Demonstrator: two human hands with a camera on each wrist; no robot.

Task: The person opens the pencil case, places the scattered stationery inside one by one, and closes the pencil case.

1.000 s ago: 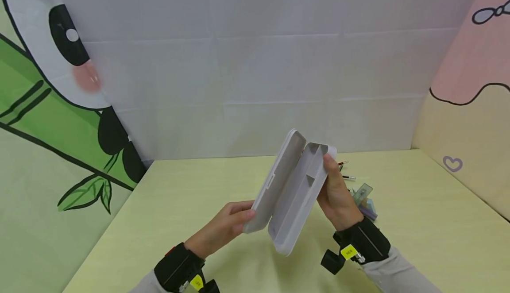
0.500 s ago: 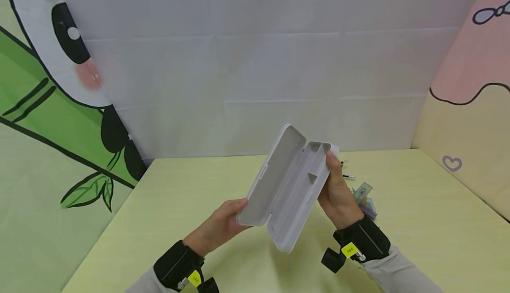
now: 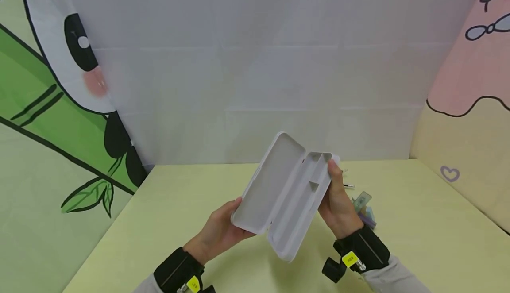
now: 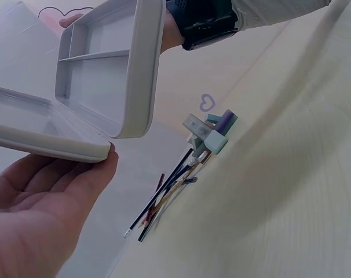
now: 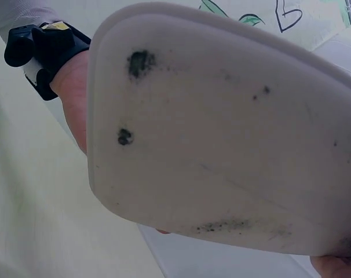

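Note:
A white hinged pencil case (image 3: 296,204) is held tilted above the table, its lid (image 3: 271,186) swung out to the left. Inside, the base has a long compartment and smaller divided ones, with nothing in them. My left hand (image 3: 219,231) grips the lid at its lower left corner, thumb on the rim and fingers beneath. On the other side, my right hand (image 3: 338,209) holds the base along its right edge, thumb over the rim. Dark smudges mark the case's underside (image 5: 222,145) in the right wrist view.
Behind the right hand, several pencils (image 4: 164,194) lie on the pale yellow table (image 3: 179,204) beside a heap of small stationery, with a grey-green block (image 4: 197,125) and a purple piece (image 4: 226,121). A white sheet backs the table; printed panels flank it.
The lid has swung wider toward the left, showing more of its inner face. My left hand has shifted slightly left with it, while the right hand keeps its hold on the base.

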